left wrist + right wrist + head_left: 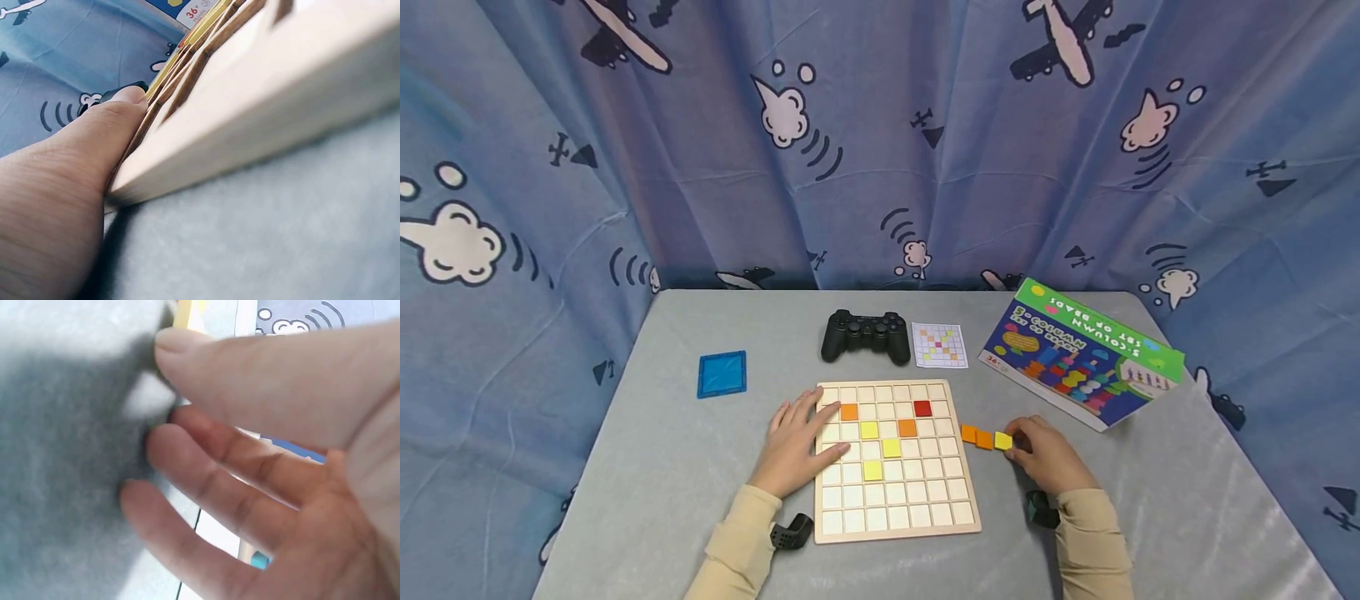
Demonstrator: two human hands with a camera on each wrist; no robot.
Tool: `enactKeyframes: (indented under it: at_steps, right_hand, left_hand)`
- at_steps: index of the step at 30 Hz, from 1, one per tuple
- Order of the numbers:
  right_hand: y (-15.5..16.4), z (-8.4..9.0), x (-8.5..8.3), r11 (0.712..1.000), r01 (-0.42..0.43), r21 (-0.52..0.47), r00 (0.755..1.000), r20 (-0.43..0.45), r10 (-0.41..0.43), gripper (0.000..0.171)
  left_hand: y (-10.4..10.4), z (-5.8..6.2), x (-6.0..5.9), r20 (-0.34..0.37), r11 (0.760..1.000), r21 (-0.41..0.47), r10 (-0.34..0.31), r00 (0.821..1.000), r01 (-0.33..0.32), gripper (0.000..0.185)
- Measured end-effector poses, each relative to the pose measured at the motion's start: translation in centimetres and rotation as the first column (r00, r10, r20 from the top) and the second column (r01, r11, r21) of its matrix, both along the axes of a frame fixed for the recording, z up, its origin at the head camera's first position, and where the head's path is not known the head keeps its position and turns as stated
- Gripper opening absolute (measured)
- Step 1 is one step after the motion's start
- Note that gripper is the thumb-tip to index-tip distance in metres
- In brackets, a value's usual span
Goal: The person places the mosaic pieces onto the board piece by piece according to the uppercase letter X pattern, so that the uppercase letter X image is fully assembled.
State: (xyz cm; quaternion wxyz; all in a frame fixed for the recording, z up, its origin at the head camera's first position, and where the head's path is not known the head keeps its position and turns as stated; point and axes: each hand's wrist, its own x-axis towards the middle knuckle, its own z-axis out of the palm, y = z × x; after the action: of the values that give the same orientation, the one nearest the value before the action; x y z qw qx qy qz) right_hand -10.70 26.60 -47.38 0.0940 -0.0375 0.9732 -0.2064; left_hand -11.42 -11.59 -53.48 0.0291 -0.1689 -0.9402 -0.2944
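Grey table (662,467), airplane-print blue curtain (880,150) behind. Left hand (795,446) lies flat, fingers spread on the wooden grid board (958,508); right hand (1047,454) pinches a yellow tile (1003,441) just right of the board.

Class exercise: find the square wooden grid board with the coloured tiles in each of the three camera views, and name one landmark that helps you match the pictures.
Head view: the square wooden grid board lies at centre bottom on the grey table, the left hand resting on its left edge.
Left wrist view: its pale wooden edge runs diagonally across the frame, close up.
Right wrist view: not in it.
Shared landmark: the blue-and-green toy box, its corner visible at top in the left wrist view.
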Motion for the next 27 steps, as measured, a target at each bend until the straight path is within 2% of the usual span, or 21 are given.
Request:
enactKeyframes:
  at_steps: [8,15,20,27]
  right_hand:
    - [-0.3,0.4,0.2,1.000,-0.020,-0.017,1.000,-0.010,0.020,0.020]
    - [-1.7,1.6,0.6,0.996,-0.059,-0.066,0.996,-0.069,0.054,0.023]
    - [-3.4,1.8,1.1,0.983,-0.145,-0.117,0.983,-0.129,0.129,0.026]
    - [-6.1,1.1,1.7,0.956,-0.250,-0.152,0.964,-0.130,0.231,0.024]
  left_hand:
    - [0.0,-0.1,-0.1,-0.006,1.000,-0.002,-0.001,1.000,0.001,0.068]
    - [0.0,-0.2,-0.1,0.000,1.000,-0.013,0.000,1.000,0.000,0.068]
    - [0.0,-0.3,-0.1,-0.002,1.000,-0.016,0.003,1.000,-0.003,0.068]
    - [0.0,-0.5,-0.2,-0.011,1.000,-0.025,0.002,1.000,-0.002,0.068]
